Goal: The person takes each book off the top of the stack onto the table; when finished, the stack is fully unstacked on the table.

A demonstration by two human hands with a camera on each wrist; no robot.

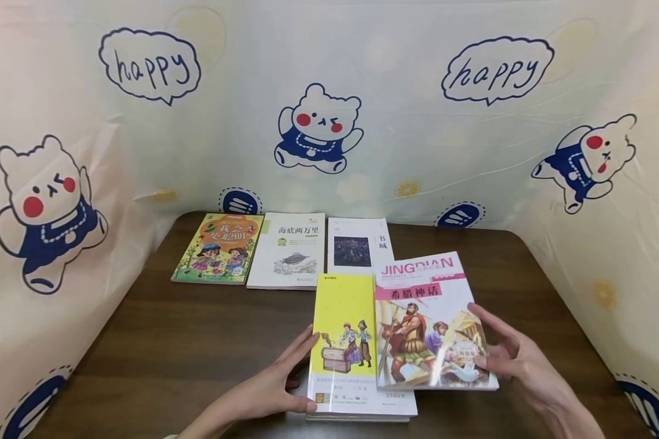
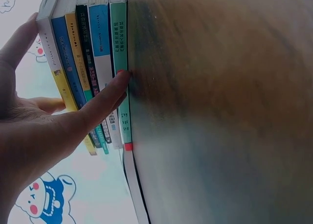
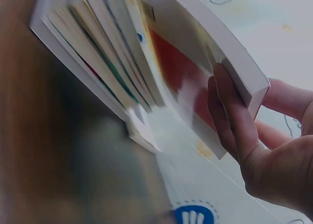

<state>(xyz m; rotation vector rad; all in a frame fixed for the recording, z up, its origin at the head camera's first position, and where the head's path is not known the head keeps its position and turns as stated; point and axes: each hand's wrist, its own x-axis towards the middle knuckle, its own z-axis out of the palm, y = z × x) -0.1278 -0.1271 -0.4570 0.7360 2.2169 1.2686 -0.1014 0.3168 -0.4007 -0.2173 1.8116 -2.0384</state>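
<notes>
My right hand [image 1: 527, 366] grips the right edge of a pink-and-white book [image 1: 431, 329], thumb on its cover; in the right wrist view the fingers of this hand [image 3: 274, 141] lie under the raised book [image 3: 210, 33]. That book is tilted over the right part of a stack topped by a yellow-and-white book [image 1: 340, 323]. My left hand [image 1: 269, 378] holds the stack's left side, its thumb near the lower corner. In the left wrist view several spines, among them a green one [image 2: 120, 48], show beside the spread fingers of my left hand [image 2: 54, 131].
Along the back of the brown table [image 1: 170, 341] lie three books in a row: an orange-and-green one [image 1: 219, 250], a white one [image 1: 287, 250] and one with a dark picture [image 1: 357, 244]. A printed cloth [image 1: 390, 152] hangs behind and at both sides.
</notes>
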